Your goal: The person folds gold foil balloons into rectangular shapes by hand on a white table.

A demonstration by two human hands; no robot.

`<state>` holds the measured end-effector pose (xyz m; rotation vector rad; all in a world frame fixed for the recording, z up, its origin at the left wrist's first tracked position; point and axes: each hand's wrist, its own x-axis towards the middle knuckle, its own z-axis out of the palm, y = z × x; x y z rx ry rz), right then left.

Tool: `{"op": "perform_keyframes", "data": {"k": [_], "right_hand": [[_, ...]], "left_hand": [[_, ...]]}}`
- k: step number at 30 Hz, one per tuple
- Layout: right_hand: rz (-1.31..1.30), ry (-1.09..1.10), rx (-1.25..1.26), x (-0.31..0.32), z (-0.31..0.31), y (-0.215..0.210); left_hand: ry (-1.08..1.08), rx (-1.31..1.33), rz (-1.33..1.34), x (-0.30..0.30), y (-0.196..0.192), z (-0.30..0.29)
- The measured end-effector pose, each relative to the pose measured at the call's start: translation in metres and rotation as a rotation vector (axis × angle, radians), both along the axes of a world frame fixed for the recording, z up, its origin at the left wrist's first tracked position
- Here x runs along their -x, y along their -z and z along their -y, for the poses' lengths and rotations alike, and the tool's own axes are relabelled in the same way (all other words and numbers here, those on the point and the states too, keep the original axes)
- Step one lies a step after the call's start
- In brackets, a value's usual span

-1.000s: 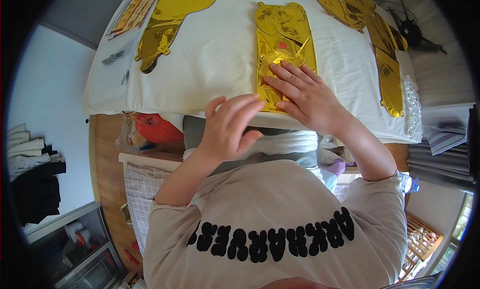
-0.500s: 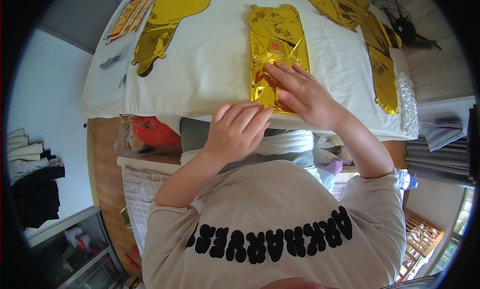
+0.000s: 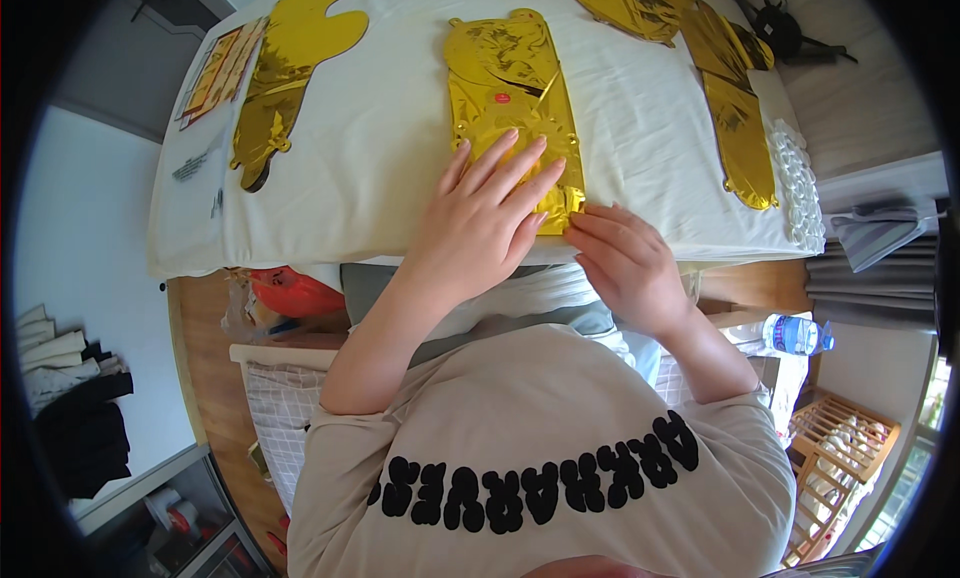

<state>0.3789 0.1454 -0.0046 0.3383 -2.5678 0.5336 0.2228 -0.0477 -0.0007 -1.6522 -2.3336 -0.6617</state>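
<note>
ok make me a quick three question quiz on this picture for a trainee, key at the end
1. True or false: the left hand rests on the gold foil sheet with its fingers spread.

2. What colour is the small spot on that gold foil sheet?
a) blue
b) red
c) green

3. Fill the gap: the right hand is at the near ___ corner of the same gold foil sheet, by the edge of the white cloth.

Key: 1. True; 2. b; 3. right
</note>
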Motion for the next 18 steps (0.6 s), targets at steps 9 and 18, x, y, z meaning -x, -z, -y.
{"op": "perform_keyframes", "data": {"k": [9,18], "right_hand": [[0.003,0.082,-0.091,-0.01,0.0,0.017],[-0.025,0.139,-0.16,-0.015,0.002,0.021]], "left_hand": [[-0.013,0.148,-0.067,0.003,0.005,-0.005],[-0.019,0.17,-0.014,0.003,0.005,-0.004]]}}
